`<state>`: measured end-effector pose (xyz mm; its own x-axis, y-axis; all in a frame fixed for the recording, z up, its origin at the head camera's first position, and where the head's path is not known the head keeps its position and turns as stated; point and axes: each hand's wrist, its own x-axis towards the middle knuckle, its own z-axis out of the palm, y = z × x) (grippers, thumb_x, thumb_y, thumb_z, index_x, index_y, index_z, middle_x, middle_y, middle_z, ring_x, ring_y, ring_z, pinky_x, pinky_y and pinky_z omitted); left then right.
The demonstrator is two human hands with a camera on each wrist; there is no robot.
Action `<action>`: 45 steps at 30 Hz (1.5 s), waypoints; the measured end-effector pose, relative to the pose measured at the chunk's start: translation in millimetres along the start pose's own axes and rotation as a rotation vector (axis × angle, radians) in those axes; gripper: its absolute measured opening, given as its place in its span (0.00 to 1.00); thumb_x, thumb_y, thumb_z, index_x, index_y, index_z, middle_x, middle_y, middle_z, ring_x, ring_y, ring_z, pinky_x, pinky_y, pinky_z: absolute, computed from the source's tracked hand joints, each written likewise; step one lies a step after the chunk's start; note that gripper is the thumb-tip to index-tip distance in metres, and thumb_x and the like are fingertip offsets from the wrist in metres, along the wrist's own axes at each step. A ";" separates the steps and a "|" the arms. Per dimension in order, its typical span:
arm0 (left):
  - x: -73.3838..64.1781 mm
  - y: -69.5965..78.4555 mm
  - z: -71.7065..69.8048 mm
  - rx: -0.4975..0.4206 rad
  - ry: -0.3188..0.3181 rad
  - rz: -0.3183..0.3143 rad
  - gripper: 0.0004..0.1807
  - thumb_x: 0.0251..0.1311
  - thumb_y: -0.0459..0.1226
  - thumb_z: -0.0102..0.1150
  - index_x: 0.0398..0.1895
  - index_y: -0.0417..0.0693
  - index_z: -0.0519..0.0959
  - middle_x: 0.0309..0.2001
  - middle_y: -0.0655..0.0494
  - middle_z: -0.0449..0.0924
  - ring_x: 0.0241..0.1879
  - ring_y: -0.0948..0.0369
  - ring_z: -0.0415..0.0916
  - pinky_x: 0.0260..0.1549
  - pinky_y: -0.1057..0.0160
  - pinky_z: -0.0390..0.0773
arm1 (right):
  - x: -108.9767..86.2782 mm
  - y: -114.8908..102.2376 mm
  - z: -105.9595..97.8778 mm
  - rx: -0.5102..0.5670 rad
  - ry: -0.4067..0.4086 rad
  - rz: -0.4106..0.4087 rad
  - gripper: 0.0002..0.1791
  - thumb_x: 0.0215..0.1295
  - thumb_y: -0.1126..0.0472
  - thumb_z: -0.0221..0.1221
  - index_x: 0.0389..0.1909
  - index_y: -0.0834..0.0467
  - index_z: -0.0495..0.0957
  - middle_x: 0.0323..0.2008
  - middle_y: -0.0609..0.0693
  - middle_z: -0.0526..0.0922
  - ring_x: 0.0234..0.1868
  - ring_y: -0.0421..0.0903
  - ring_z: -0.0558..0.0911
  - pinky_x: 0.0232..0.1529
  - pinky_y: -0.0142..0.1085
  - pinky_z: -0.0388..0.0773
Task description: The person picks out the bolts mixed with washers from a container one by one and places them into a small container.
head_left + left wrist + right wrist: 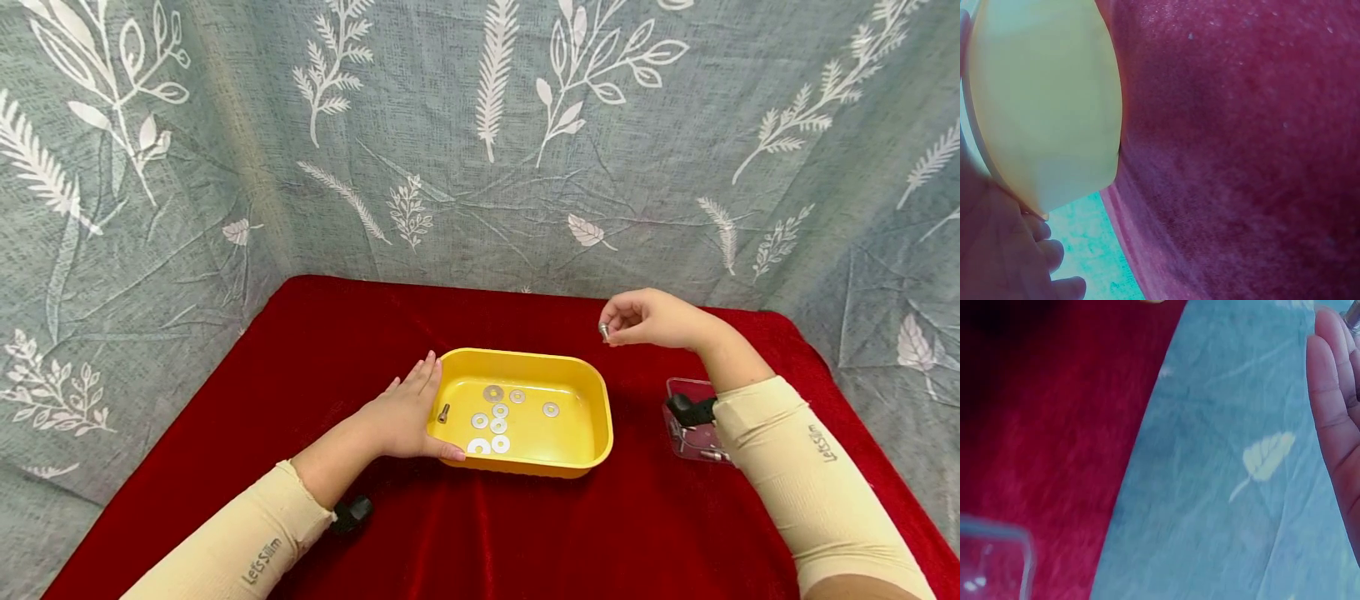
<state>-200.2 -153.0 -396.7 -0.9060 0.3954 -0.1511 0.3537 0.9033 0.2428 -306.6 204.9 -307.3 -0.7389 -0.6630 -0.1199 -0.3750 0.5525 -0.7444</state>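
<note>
A yellow tray (525, 471) sits on the red cloth, with several flat metal washers (500, 410) and one small socket-head bolt (443, 413) inside. My left hand (405, 412) rests on the tray's left end, fingers straight along the rim and thumb over the front corner. In the left wrist view, the tray's outer wall (1047, 106) rises beside the left hand (1004, 244). Beyond the tray's back right corner, my right hand (648, 321) is raised and pinches a small metal bolt (603, 332) between thumb and fingertips. Only the bolt's end (1352, 317) shows in the right wrist view.
A clear plastic box (693, 454) with small metal pieces in it stands right of the tray, partly hidden under the right forearm. Red velvet cloth (360, 333) covers the table. A grey-blue leaf-patterned curtain (450, 167) hangs behind and at both sides.
</note>
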 end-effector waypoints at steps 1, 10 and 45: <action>0.0 0.1 0.1 0.001 0.000 -0.001 0.74 0.30 0.76 0.53 0.70 0.35 0.36 0.71 0.41 0.32 0.70 0.49 0.36 0.63 0.44 0.49 | -4.6 2.5 -1.4 0.008 0.003 0.003 0.09 0.58 0.65 0.61 0.37 0.64 0.75 0.31 0.56 0.79 0.34 0.45 0.79 0.39 0.36 0.78; 0.7 -1.2 -0.4 0.008 -0.012 -0.007 0.74 0.30 0.76 0.51 0.70 0.36 0.35 0.71 0.41 0.31 0.70 0.49 0.35 0.63 0.44 0.49 | -41.1 27.7 -10.0 0.005 0.065 0.051 0.09 0.58 0.64 0.61 0.38 0.63 0.75 0.31 0.54 0.78 0.34 0.45 0.78 0.36 0.34 0.78; 1.6 -2.0 -0.8 -0.008 -0.021 -0.016 0.75 0.28 0.77 0.51 0.70 0.37 0.35 0.71 0.42 0.30 0.70 0.50 0.34 0.63 0.44 0.48 | -105.4 104.5 -18.4 0.071 0.041 0.228 0.16 0.55 0.67 0.61 0.41 0.73 0.72 0.28 0.48 0.78 0.31 0.39 0.78 0.35 0.36 0.77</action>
<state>-202.5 -154.3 -396.6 -0.9066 0.3840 -0.1748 0.3371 0.9084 0.2475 -278.2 341.8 -360.3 -0.8224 -0.5038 -0.2643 -0.1568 0.6473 -0.7460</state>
